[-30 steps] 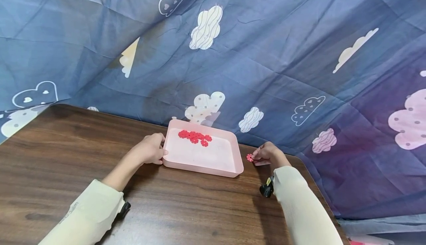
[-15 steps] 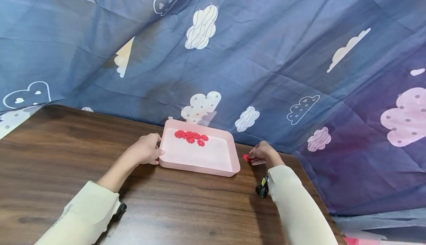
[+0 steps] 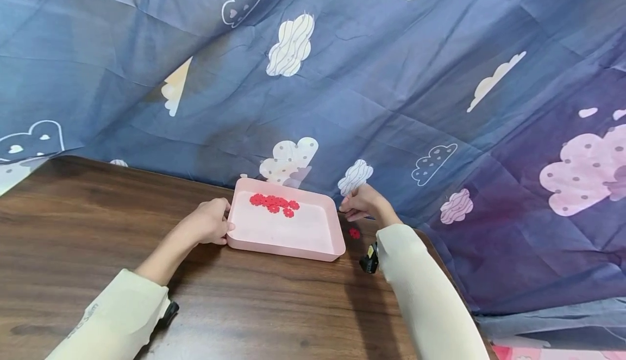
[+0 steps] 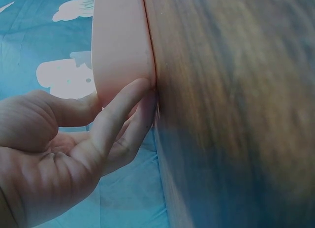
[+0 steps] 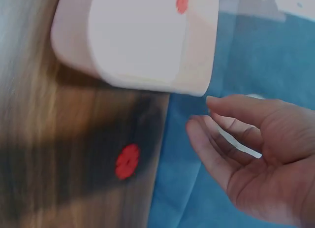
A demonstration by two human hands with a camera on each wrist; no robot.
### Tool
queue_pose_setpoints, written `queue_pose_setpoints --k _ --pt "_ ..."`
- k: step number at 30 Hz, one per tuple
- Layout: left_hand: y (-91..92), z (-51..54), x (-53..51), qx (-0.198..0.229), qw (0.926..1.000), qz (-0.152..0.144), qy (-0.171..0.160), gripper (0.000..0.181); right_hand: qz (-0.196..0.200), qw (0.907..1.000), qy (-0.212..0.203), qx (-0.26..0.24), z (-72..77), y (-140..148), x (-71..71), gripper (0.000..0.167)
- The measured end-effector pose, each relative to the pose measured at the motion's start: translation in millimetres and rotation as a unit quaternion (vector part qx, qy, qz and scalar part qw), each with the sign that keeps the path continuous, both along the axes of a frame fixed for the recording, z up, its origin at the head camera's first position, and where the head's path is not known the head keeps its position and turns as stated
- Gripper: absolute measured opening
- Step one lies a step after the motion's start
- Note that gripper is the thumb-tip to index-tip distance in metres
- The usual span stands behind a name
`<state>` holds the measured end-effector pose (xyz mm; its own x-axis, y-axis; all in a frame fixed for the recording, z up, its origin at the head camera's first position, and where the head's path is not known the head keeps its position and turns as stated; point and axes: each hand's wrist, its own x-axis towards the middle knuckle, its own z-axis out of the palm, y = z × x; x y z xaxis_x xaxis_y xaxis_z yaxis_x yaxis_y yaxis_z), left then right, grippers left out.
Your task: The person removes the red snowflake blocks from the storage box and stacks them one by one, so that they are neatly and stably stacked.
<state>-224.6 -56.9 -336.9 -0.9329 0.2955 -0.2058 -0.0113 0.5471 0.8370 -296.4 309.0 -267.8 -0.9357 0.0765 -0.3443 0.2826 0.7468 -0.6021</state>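
Observation:
A shallow pink tray (image 3: pixel 286 249) stands near the back of the table, with several red flower-shaped discs (image 3: pixel 274 202) clustered toward its far left. My left hand (image 3: pixel 210 223) holds the tray's left end; the left wrist view shows the thumb at the rim and fingers against the outer wall (image 4: pixel 123 46). A single red flower-shaped disc (image 3: pixel 354 233) lies on the table to the right of the tray. Beyond that disc, close to the tray's far right corner, my right hand (image 3: pixel 363 203) hovers with loosely bent fingers. Nothing shows between them in the right wrist view.
The brown wooden table (image 3: pixel 254 305) ends at the back against a blue cloth (image 3: pixel 220 104) printed with clouds. The table's right edge runs beneath my right forearm (image 3: pixel 430 295). Pink items (image 3: pixel 543 353) appear at the lower right corner.
My right hand has let go of the red disc, which now lies on the table, and has moved up and away toward the tray's far right corner. The left hand keeps its hold.

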Motion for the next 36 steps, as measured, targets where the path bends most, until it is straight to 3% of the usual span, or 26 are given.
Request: queue_pose_setpoints --k 7,17,20,28,36 --pt "0.7 1.5 -0.2 0.003 1.0000 0.000 0.003 0.036 0.007 0.9998 -0.014 -0.015 0.1 -35.6 -13.4 0.014" --pt "6.1 1.9 -0.6 0.012 0.9999 0.008 0.001 0.033 0.028 0.9977 -0.041 -0.046 -17.1 -81.2 -21.0 0.009" --pt "6.2 2.7 -0.9 0.007 0.9999 0.010 0.001 0.036 0.035 0.9982 -0.043 -0.024 -21.1 -88.6 -23.5 0.005" --pt "3.6 2.3 -2.0 -0.005 0.9999 0.009 0.001 0.039 0.069 0.9960 -0.042 0.038 -31.5 -102.7 -27.0 0.018" --pt "0.8 -2.5 -4.5 -0.004 0.9997 0.024 -0.010 0.038 0.105 0.9813 -0.011 0.161 -43.9 -121.2 -32.5 0.027"
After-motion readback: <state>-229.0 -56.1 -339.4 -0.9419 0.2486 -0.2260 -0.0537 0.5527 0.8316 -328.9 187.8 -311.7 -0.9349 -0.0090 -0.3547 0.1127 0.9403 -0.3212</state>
